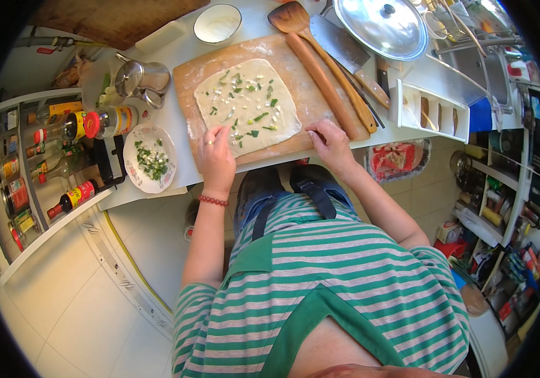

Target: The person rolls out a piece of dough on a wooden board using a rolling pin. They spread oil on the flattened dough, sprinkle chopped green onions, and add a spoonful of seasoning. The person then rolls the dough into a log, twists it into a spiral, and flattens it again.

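A flat sheet of dough [251, 104] strewn with chopped scallion lies on a floured wooden board [180, 99]. My left hand [218, 151], with a ring and a red bead bracelet, is at the dough's near left corner, its fingertips over the edge; whether they pinch it cannot be told. By the near right corner, my right hand [330, 141] has its fingers curled, and a hold on the dough is not visible. More chopped scallion [152, 163] fills part of a flowered plate [168, 182] left of the board.
A rolling pin [322, 85] and wooden spatula [340, 80] lie along the board's right side. Beyond them are a cleaver [338, 42] and a metal lid [383, 28]. A bowl [218, 23] stands behind the board; a metal-lidded pot [142, 78] and bottles [78, 193] are left.
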{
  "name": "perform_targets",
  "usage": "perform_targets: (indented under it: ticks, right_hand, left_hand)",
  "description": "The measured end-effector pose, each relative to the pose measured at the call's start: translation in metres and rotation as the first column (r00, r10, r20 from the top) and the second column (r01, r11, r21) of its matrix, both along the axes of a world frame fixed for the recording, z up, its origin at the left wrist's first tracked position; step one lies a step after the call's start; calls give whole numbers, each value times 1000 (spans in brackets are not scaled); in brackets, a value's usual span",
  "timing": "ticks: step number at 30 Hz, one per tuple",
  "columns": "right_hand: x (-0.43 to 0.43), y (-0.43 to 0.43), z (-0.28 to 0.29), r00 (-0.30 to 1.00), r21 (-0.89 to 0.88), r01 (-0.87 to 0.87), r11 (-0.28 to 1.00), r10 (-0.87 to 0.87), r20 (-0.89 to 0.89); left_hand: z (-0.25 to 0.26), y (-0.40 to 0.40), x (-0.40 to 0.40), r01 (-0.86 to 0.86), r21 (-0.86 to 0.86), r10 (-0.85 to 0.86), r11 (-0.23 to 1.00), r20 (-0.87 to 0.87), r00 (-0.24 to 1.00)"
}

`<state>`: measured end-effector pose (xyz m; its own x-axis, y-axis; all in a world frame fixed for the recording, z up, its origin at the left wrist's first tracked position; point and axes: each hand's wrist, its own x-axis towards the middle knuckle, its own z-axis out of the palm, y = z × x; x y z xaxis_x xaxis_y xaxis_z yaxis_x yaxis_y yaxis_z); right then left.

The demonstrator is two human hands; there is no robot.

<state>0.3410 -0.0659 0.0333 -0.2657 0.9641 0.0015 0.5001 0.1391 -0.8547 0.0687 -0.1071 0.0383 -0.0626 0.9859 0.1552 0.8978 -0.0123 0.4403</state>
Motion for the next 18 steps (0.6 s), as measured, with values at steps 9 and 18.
perform_targets:
  ticks: [9,18]
  right_hand:
    - [-1,-4,1,1000,2,-17,1000,17,-21]
    - [14,-12,0,1000,13,20,1000,-20,-3]
  left_hand:
    - [-12,43,-6,-175,24,176,984,-29,984]
    - [-20,59,7,-18,84,16,996,20,1000]
